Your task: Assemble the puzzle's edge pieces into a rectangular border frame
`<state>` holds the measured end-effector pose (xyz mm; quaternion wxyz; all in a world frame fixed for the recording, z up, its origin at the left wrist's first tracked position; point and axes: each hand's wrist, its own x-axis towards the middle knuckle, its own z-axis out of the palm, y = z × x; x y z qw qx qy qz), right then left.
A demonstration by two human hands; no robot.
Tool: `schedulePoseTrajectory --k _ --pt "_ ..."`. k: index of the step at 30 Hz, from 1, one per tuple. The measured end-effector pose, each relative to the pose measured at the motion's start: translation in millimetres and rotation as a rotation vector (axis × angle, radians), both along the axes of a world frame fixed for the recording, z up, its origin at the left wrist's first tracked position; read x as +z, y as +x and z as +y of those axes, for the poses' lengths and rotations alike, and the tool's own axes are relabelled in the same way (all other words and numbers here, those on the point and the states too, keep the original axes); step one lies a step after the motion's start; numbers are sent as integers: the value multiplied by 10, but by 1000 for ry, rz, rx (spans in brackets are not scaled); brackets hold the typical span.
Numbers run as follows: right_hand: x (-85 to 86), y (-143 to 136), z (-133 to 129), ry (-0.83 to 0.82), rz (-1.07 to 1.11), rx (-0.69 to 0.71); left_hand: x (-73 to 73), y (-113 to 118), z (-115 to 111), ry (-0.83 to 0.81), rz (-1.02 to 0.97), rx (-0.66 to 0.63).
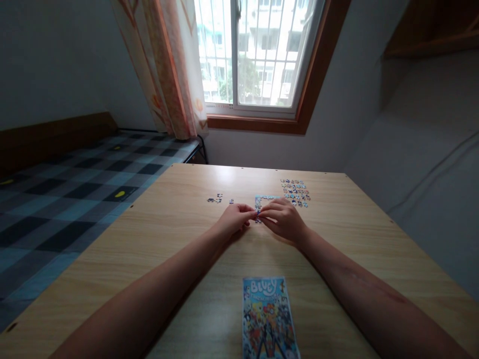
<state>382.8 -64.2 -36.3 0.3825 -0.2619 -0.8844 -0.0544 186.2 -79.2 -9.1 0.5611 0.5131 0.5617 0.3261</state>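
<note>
Both hands meet over the middle of the wooden table. My left hand [237,218] is closed, its thumb and fingertip pinched at a small blue puzzle piece [258,213]. From the other side my right hand [283,217] pinches at the same spot, fingers together. A partly joined puzzle section [264,198] lies just beyond the fingertips, forming a corner shape partly hidden by my right hand. Several loose pieces [295,192] lie in rows behind my right hand. Farther left is a small group of pieces [215,199], with another piece [231,201] beside my left hand.
A colourful picture sheet or box marked "Bluey" [268,316] lies on the table [179,249] between my forearms. A bed with a checked cover [93,184] stands at the left. Behind the table are a curtain [168,70] and a barred window [265,55].
</note>
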Motion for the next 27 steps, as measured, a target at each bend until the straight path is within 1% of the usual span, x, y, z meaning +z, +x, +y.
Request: schedulePoseTrajectory --k 2,3,4,7,8,10,14,19,23,27 --pt "-13 13 16 -19 -6 1 -32 -24 23 41 51 -21" --pt "-19 24 24 -38 2 4 -52 -42 39 103 107 -26" --pt "-24 37 31 -65 14 6 -75 -64 55 197 187 -27" --pt "-23 80 35 -163 46 9 -147 -135 91 584 507 -30" --pt "-18 89 29 -185 46 14 -170 -154 96 686 599 -44" --pt "-6 92 7 -215 21 39 -211 -179 98 803 716 -82" --pt "16 52 -50 -244 -70 89 -256 -186 90 852 791 -180" --pt "27 22 -77 -222 -161 81 -246 -184 83 857 839 -282" --pt "41 26 -78 -207 -181 70 -231 -193 84 842 821 -308" --pt "58 32 -81 -206 -172 88 -218 -196 81 828 784 -316"
